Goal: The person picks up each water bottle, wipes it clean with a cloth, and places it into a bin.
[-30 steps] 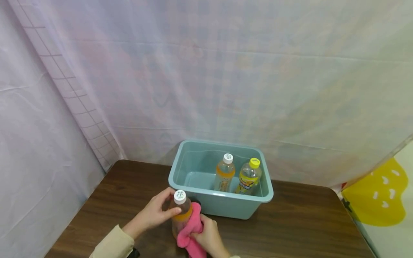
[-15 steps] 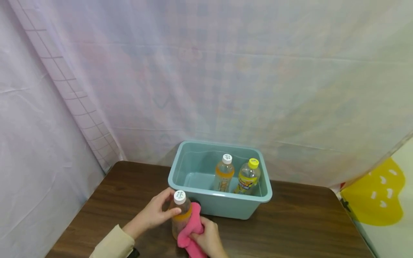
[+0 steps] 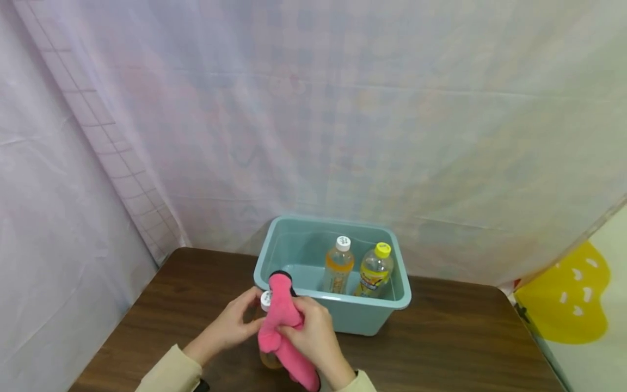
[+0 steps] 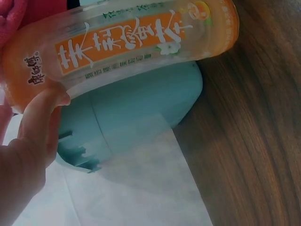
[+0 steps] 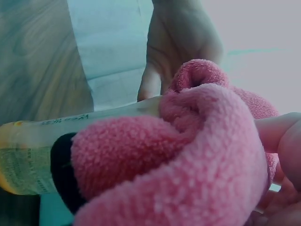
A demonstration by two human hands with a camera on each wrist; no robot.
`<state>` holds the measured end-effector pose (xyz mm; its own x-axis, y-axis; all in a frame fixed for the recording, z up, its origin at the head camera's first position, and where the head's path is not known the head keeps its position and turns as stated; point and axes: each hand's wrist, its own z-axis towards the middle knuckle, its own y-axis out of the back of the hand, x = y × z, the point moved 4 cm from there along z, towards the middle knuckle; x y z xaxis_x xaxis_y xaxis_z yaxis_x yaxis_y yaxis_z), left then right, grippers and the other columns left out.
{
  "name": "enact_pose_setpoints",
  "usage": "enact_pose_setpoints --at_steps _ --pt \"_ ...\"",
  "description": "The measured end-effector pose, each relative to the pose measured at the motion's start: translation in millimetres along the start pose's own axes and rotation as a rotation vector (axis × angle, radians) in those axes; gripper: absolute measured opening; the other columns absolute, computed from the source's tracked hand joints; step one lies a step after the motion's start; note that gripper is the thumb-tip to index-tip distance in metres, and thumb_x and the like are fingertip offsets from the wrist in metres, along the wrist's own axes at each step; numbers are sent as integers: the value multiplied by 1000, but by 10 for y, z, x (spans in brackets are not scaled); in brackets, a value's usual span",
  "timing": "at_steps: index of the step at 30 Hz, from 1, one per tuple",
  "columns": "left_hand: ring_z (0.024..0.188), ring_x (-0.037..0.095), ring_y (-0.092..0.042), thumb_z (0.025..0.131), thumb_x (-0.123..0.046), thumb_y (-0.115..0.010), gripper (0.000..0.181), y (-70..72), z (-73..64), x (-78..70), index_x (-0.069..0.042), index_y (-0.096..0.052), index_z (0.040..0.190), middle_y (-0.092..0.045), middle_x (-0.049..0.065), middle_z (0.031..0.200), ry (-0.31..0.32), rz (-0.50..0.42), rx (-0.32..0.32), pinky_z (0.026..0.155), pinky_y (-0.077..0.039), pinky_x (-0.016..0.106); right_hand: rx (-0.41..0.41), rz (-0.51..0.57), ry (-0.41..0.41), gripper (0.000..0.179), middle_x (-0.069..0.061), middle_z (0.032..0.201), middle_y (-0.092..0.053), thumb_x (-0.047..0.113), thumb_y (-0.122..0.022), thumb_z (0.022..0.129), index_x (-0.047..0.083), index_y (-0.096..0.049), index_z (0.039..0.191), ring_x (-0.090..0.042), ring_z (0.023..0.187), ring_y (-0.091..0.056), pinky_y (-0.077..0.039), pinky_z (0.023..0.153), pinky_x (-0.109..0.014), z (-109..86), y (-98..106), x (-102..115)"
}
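Observation:
My left hand (image 3: 232, 324) grips an upright bottle by its upper part, thumb and fingers around it. The bottle (image 4: 127, 44) is clear with an orange label and a white cap. In my right hand (image 3: 315, 332) is a bunched pink towel (image 3: 281, 321) with a dark edge, pinched between thumb and fingers. The towel lies against the bottle's upper side and covers most of it in the head view. Fuzzy pink folds fill the right wrist view, with the bottle's lower end showing beyond them.
Just beyond the hands stands a blue-green plastic basin (image 3: 362, 316). Inside it are a white-capped bottle (image 3: 339, 267) and a yellow-capped bottle (image 3: 376, 272), both upright on its right side. The brown wooden table (image 3: 455, 332) extends to both sides, with a pale curtain (image 3: 343, 120) behind.
My right hand has raised the towel from the bottle's right side to near its cap, hiding more of the bottle. The left hand keeps its grip almost in place.

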<state>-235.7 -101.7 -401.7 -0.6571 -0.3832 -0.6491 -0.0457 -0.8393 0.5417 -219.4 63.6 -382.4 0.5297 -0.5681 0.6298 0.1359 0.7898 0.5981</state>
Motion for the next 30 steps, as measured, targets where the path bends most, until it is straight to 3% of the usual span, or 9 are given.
enact_pose_setpoints --at_steps 5,13,24,30 --pt "89 6 -53 77 -5 -68 27 -11 -27 -23 -6 -52 99 -59 3 94 -6 14 -1 76 -47 28 0 47 -33 34 -3 79 -65 12 -82 58 6 -67 88 -11 70 -59 -47 61 -23 -76 -50 -104" --pt "90 6 -53 77 -10 -69 28 -12 -56 -46 -7 -52 99 -58 1 94 -9 64 -24 77 -48 28 84 182 -188 32 -4 73 -66 5 -78 57 5 -65 86 -1 62 -50 -44 53 -19 -294 -342 -498" --pt "90 8 -54 80 -12 -67 25 -29 -24 -34 -7 -51 98 -58 2 95 56 40 22 77 -48 29 168 120 -280 34 -4 74 -67 7 -77 55 5 -67 87 -5 60 -51 -41 51 -21 -517 -647 -867" --pt "91 9 -54 81 -12 -67 24 -35 -18 -10 -6 -50 98 -59 3 95 85 26 37 79 -48 30 170 116 -263 33 -2 73 -67 4 -76 54 7 -68 85 -4 59 -49 -41 50 -20 -539 -689 -944"
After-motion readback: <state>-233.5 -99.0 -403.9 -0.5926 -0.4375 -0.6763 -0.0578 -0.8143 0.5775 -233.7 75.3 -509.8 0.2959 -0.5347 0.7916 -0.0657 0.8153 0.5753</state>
